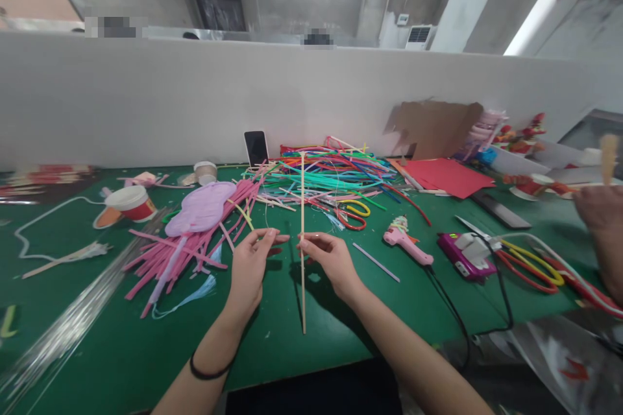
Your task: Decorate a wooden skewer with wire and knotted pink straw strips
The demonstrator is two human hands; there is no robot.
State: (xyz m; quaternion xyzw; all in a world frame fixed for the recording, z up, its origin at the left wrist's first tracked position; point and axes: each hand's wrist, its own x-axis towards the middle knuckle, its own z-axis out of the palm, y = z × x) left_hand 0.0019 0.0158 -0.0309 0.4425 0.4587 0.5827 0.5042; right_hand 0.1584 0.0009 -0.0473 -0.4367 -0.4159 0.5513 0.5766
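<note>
My right hand pinches a thin wooden stick held upright above the green table. My left hand hovers just left of the stick, fingers curled with thumb and forefinger tips close together; what they hold, if anything, is too small to make out. A pile of pink pipe cleaners lies to the left of my hands. A heap of mixed coloured pipe cleaners lies behind the stick.
A pink glue gun lies right of my hands, near a purple device with a black cable. A paper cup, phone, red paper, scissors and a white partition surround. Another person's arm is at right.
</note>
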